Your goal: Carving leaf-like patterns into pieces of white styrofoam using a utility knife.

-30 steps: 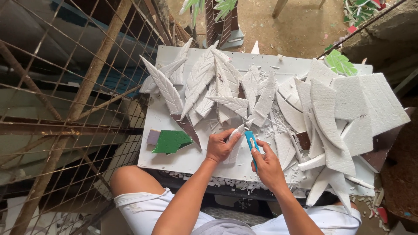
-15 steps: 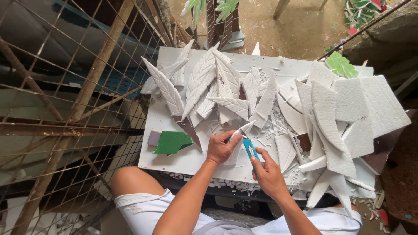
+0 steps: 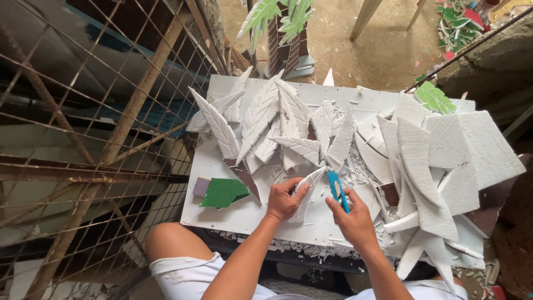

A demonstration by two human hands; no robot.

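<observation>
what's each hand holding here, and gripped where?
Left hand holds a white foam leaf by its lower end. Right hand holds a blue-handled cutter by its handle's lower part.

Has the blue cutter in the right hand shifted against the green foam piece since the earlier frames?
Cannot tell: the blue cutter sits about as far right of the green foam piece as before.

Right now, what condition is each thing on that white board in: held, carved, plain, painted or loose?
Left hand: gripping a white foam leaf.
Right hand: holding a blue cutter.
White foam leaf: held, ribbed.
Blue cutter: held upright beside the leaf.
Carved leaves: ribbed, piled unpainted.
Plain foam pieces: uncarved, stacked.
Green piece: painted, lying flat.
Crumbs: loose along the board's edge.
</observation>
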